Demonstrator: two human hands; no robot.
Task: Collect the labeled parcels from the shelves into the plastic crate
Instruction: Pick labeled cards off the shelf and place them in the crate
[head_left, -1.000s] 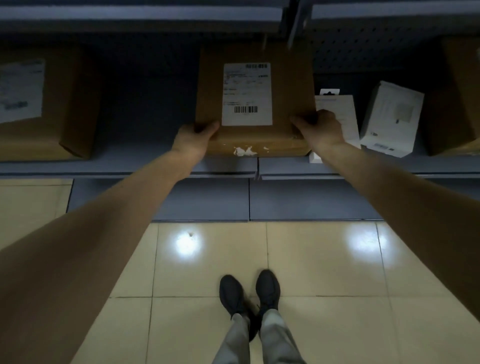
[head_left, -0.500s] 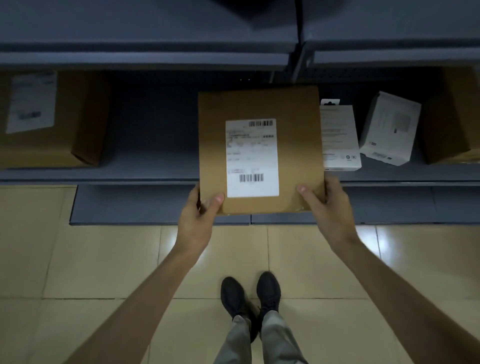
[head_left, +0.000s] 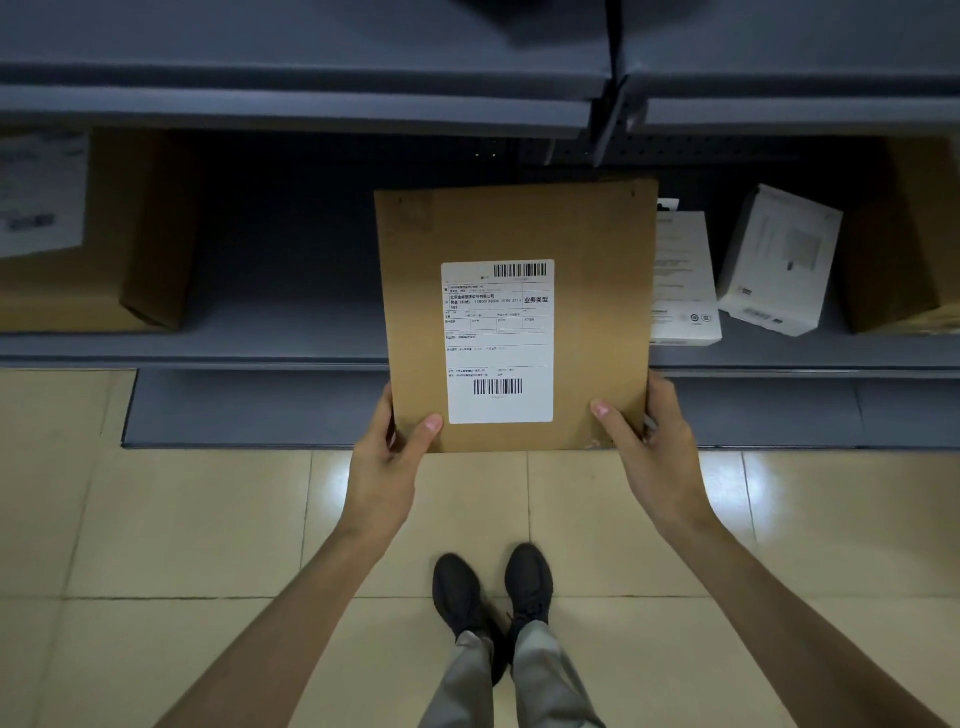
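Observation:
A flat brown cardboard parcel with a white shipping label and barcodes is held in front of the grey shelf, label facing me. My left hand grips its lower left corner, thumb on the front. Its lower right corner is gripped by my right hand, thumb also on the front. Another labeled brown box sits on the shelf at the left. The plastic crate is not in view.
The grey shelf carries two white product boxes and a brown box at the right. A higher shelf board overhangs above. Beige tiled floor and my shoes lie below.
Both hands drew the parcel off the shelf towards me and tilted its labeled face up. It now hangs in front of the shelf edge, slightly closer than half a second ago.

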